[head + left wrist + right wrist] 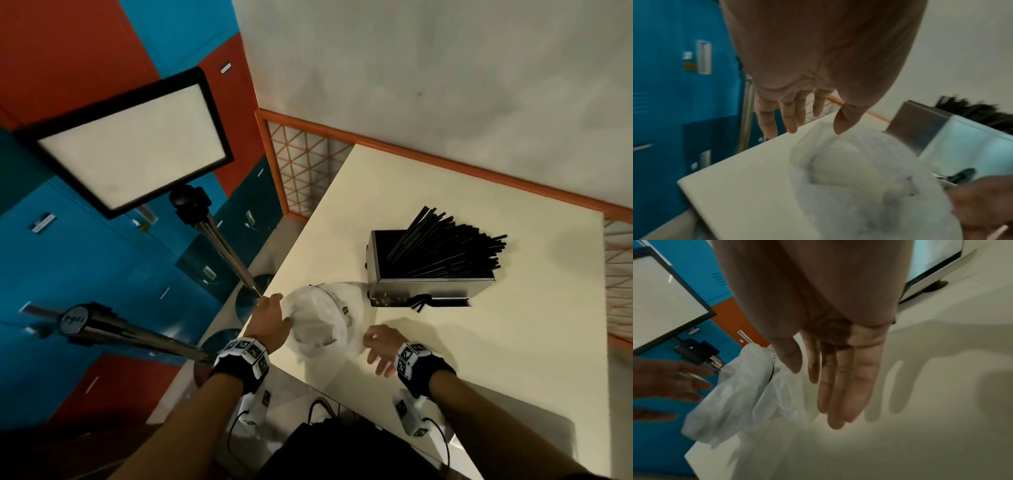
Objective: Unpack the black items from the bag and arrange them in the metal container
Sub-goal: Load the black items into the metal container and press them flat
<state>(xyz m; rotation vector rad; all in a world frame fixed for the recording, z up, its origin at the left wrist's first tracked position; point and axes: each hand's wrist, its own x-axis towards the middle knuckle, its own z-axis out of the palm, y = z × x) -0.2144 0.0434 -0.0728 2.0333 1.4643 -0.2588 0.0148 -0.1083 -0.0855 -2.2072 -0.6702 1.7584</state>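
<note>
A metal container (428, 287) stands on the cream table (513, 342), with a bundle of thin black sticks (445, 246) leaning out to the right. A crumpled clear plastic bag (318, 318) lies near the table's left edge; no black sticks show inside it. My left hand (270, 318) rests at the bag's left side with straight fingers (791, 120), the thumb tip at the plastic bag (849, 170). My right hand (380, 346) hovers open just right of the bag, fingers (840, 394) straight and holding nothing. The bag (740, 394) looks blurred.
A small black piece (419, 303) lies at the container's front foot. A light panel (130, 144) on a stand and metal poles (137, 335) rise left of the table. An orange lattice rail (301, 164) borders the far side. Cables hang below the near edge.
</note>
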